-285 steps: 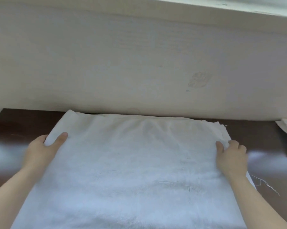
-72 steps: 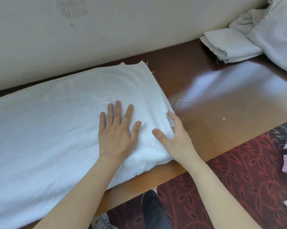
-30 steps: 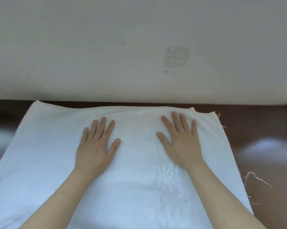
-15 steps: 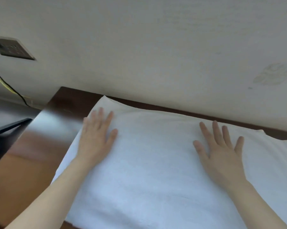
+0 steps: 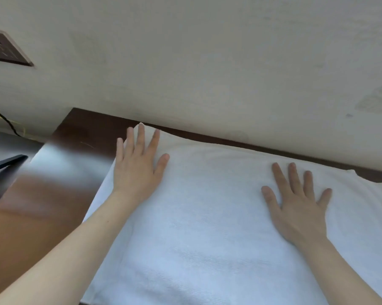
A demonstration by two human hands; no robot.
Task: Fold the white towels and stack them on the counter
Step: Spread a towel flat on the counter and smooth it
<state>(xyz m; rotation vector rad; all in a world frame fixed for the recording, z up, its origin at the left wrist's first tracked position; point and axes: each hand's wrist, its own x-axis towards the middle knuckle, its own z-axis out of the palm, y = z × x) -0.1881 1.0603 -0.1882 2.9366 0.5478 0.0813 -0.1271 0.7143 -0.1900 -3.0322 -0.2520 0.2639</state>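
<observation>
Your white towel (image 5: 207, 216) lies flat on the desk (image 5: 42, 205), against the wall (image 5: 207, 73). Your left hand (image 5: 137, 172) presses its far-left corner, right hand (image 5: 300, 208) its right part; both hands' fingers (image 5: 141, 137) are spread wide, gripping nothing.

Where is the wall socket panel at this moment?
In the head view, the wall socket panel sits on the wall at the far upper left, above the counter's left end and up-left of the left hand flat on the white towel.
</observation>
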